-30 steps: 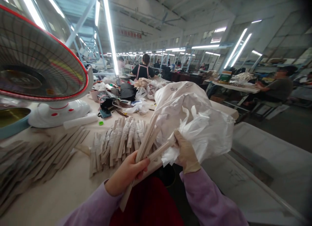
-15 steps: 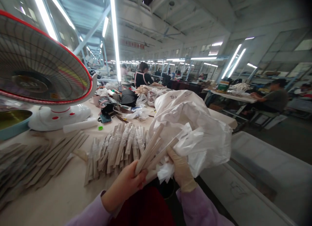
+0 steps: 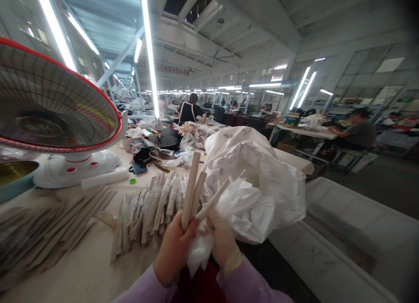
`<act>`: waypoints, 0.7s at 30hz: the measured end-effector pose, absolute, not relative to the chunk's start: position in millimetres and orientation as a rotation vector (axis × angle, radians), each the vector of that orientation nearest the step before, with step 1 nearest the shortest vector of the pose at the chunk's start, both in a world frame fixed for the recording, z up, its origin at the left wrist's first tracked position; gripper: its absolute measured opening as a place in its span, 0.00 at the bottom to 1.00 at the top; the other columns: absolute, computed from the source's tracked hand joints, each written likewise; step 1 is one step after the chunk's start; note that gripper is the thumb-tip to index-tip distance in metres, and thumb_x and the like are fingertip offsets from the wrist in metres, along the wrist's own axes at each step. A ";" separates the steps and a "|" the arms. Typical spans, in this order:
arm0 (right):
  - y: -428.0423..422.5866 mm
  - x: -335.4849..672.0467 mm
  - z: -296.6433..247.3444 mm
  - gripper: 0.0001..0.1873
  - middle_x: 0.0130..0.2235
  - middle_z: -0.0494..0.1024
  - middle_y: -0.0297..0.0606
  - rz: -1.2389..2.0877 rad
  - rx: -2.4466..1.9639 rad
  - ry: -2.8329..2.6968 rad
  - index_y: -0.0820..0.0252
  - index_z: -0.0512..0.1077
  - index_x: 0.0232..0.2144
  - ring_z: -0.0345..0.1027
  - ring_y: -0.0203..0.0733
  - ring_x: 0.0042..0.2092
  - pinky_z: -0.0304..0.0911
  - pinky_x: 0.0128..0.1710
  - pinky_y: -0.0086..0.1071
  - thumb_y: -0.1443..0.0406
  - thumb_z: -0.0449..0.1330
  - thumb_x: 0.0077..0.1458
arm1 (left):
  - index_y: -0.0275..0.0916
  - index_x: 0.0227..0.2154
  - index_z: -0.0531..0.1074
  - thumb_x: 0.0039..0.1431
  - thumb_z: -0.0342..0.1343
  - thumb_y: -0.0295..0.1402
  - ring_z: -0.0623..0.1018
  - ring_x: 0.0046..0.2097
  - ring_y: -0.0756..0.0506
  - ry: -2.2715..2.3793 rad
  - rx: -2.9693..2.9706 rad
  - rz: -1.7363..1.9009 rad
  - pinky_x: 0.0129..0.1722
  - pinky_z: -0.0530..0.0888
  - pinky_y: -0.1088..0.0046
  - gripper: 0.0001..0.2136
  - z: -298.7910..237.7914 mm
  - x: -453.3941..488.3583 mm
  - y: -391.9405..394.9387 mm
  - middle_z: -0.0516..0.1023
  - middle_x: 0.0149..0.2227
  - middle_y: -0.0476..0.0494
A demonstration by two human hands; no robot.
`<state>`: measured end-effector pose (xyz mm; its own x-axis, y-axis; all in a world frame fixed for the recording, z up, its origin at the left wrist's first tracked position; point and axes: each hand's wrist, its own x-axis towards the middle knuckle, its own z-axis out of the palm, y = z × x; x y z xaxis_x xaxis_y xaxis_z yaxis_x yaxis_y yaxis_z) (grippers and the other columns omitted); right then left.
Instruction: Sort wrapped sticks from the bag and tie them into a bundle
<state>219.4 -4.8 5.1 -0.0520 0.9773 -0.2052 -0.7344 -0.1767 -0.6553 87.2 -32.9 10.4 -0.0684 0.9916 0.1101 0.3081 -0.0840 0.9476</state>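
Beige strips (image 3: pixel 190 194) stand nearly upright just left of the white sack (image 3: pixel 237 141), long axes leaning slightly toward it, clasped in the left hand (image 3: pixel 172 247), while the gloved right hand (image 3: pixel 224 244), nearer the sack, pinches a slanting strip (image 3: pixel 216 195) amid crumpled white plastic (image 3: pixel 199 250).

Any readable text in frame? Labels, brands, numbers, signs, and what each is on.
None legible enough to quote.
Fan hub: lettering, too blurred.
White sack: dark marks like handwriting, unreadable.
White bin, right side: faint scrawl, unreadable.
Far sign: row of reddish characters, too small and blurred.
Flat strips in the left hand: no text visible.
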 end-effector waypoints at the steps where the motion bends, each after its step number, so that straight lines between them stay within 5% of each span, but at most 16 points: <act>1: -6.4 218.2 5.0 0.21 0.14 0.58 0.24 1.645 -0.737 -0.430 0.61 0.61 0.17 0.52 0.27 0.17 0.52 0.16 0.25 0.54 0.67 0.37 | 0.38 0.27 0.63 0.52 0.51 0.42 0.64 0.21 0.52 1.462 1.473 1.200 0.20 0.61 0.78 0.12 9.5 87.4 -33.1 0.66 0.20 0.53; 6: 0.3 227.5 10.4 0.21 0.12 0.52 0.20 1.551 -0.650 -0.213 0.60 0.59 0.16 0.46 0.25 0.15 0.49 0.14 0.22 0.59 0.69 0.36 | 0.37 0.27 0.65 0.52 0.52 0.42 0.66 0.22 0.51 1.437 1.541 1.138 0.22 0.62 0.77 0.12 5.8 83.3 -39.9 0.66 0.19 0.53; 12: -13.3 214.9 5.8 0.16 0.14 0.57 0.23 1.783 -0.733 -0.226 0.60 0.66 0.18 0.51 0.26 0.16 0.54 0.14 0.23 0.60 0.69 0.35 | 0.37 0.26 0.64 0.52 0.52 0.42 0.66 0.22 0.52 1.526 1.484 1.242 0.22 0.64 0.76 0.12 10.1 72.3 -51.2 0.67 0.20 0.52; 16: -14.7 254.7 3.4 0.20 0.17 0.62 0.22 1.541 -0.853 -0.342 0.51 0.73 0.36 0.57 0.27 0.19 0.58 0.17 0.20 0.61 0.69 0.36 | 0.37 0.33 0.65 0.51 0.52 0.39 0.70 0.22 0.51 1.616 1.280 1.452 0.22 0.67 0.76 0.11 21.4 6.2 -57.2 0.71 0.23 0.51; 21: -9.5 260.1 -4.9 0.23 0.19 0.61 0.23 1.806 -0.761 -0.414 0.51 0.71 0.43 0.58 0.27 0.21 0.64 0.22 0.22 0.63 0.66 0.41 | 0.35 0.35 0.64 0.45 0.54 0.29 0.75 0.28 0.49 1.820 0.820 1.707 0.24 0.71 0.77 0.12 6.0 -79.3 -33.1 0.73 0.27 0.46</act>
<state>260.1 -9.5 -4.9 -0.2139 0.9302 -0.2982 -0.7076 -0.3580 -0.6092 -79.3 -33.1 6.0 -0.6877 0.7250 0.0381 0.0844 0.0277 0.9960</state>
